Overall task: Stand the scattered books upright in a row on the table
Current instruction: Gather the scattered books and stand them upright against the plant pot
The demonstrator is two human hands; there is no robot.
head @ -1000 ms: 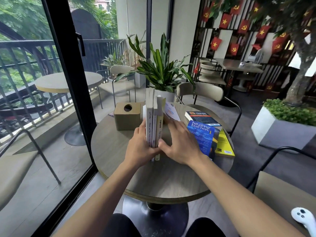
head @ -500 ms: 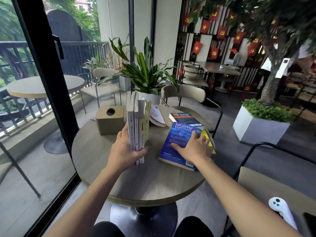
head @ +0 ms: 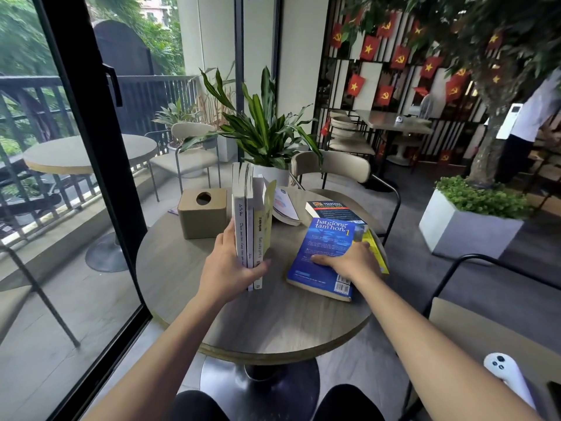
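Three books stand upright in a row on the round wooden table, spines toward me. My left hand clasps the near ends of this row, thumb on the right side. To the right a blue book lies flat. My right hand rests on it, fingers spread over its cover and right edge. Under it a yellow book peeks out. Behind it lies a dark book. A white book lies open-faced behind the row.
A tan tissue box sits left of the row. A potted plant and a beige chair stand behind the table. Glass door frame at left. A white controller lies on the seat at lower right.
My right hand left the upright row and moved right onto the blue book, which has slid nearer to me. My left hand keeps holding the row.
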